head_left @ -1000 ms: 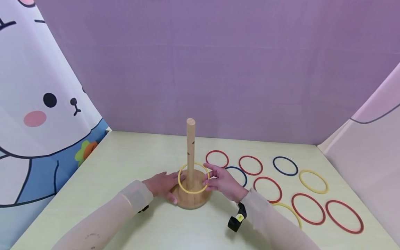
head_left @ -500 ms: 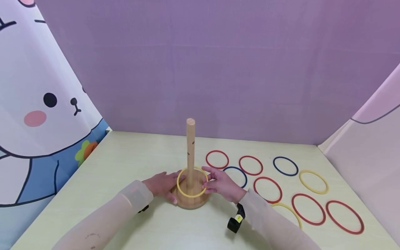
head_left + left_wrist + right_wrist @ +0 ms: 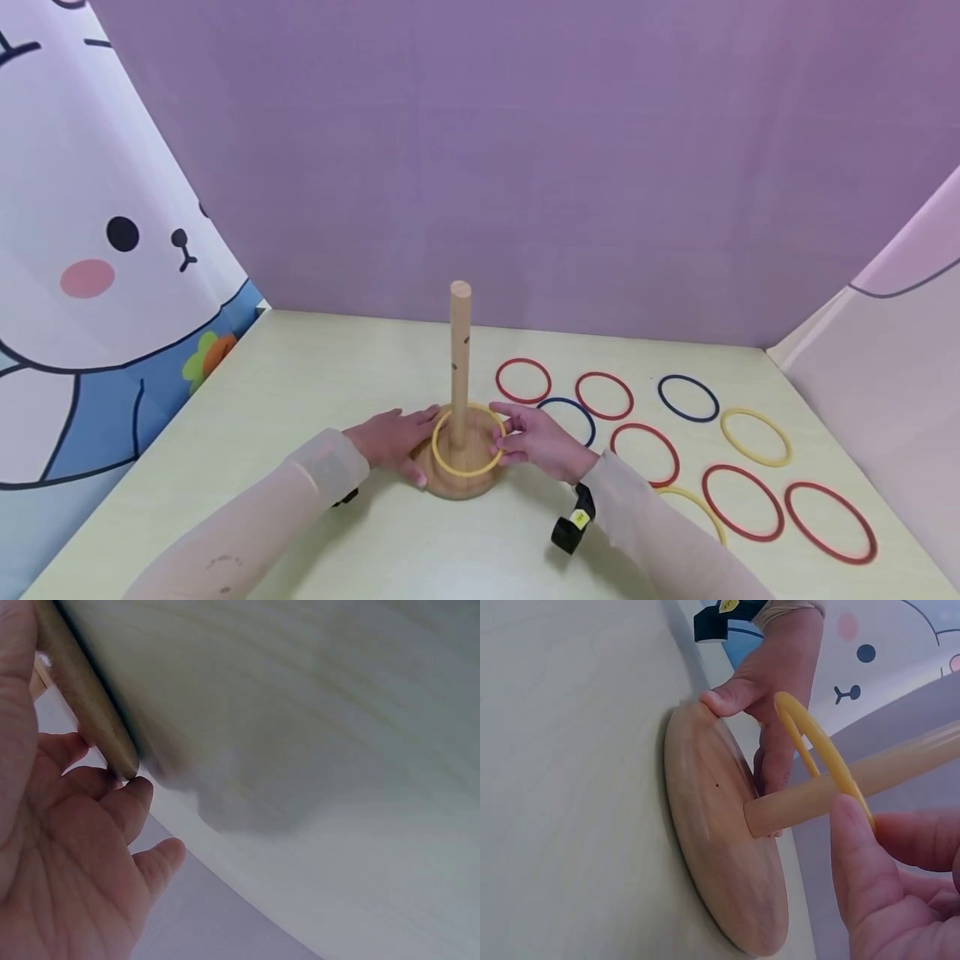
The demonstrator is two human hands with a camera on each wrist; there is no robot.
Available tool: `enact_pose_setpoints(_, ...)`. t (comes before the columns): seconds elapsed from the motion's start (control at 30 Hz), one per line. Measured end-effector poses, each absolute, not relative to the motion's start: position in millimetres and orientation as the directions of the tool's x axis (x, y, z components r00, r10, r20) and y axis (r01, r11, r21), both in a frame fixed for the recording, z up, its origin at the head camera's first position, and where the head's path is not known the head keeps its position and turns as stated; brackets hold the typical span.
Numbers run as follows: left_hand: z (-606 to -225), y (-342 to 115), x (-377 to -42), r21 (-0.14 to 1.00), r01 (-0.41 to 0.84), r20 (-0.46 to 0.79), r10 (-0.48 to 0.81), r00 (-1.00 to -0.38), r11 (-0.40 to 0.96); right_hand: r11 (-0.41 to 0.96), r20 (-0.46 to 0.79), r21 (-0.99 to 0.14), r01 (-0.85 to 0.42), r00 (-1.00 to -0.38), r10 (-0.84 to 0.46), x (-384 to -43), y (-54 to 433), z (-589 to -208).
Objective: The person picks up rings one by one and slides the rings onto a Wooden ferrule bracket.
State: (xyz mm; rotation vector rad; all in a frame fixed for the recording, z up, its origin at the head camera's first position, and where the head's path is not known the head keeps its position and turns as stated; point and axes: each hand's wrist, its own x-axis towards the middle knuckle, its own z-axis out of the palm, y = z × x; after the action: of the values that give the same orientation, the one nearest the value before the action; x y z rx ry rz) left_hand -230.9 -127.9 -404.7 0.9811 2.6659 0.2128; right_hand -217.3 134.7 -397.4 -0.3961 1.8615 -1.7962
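Observation:
A wooden peg stand with an upright post (image 3: 461, 358) and a round base (image 3: 457, 488) stands on the table. My left hand (image 3: 392, 442) holds the base at its left side, thumb on the near edge and the other fingers further back. In the left wrist view, fingertips (image 3: 139, 796) lie at the rim of the base. Between thumb and fingers, my right hand (image 3: 546, 443) pinches a thin yellow ring (image 3: 829, 754) at its right side. The ring encircles the post low down, and the right wrist view shows it above the base.
Right of the stand lie several loose rings: red rings (image 3: 677, 467), blue rings (image 3: 703, 394) and yellow rings (image 3: 787, 450). A purple cloth (image 3: 480, 167) hangs behind the table (image 3: 337, 358); a printed cloth (image 3: 135, 333) hangs at the left.
My right hand has brought the yellow ring a little lower along the post. My left hand has stayed at the base, and the loose rings lie as before.

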Motion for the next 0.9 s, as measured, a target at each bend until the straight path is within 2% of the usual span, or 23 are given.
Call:
enact_pose_setpoints(0.47,-402.3,-128.2,-230.5,0.262,0.612,-0.225,0.664,-0.713,0.746,0.085,-0.192,-0.981,0.175,-0.801,-0.566,-215.8,135.2,-393.5)
enact_pose_setpoints(0.9,-398.9,-126.3,-228.1,0.204,0.619,-0.242,0.652,-0.718,0.758,0.102,-0.221,-0.975,0.199,-0.793,-0.568,-218.9,134.4,-399.8)
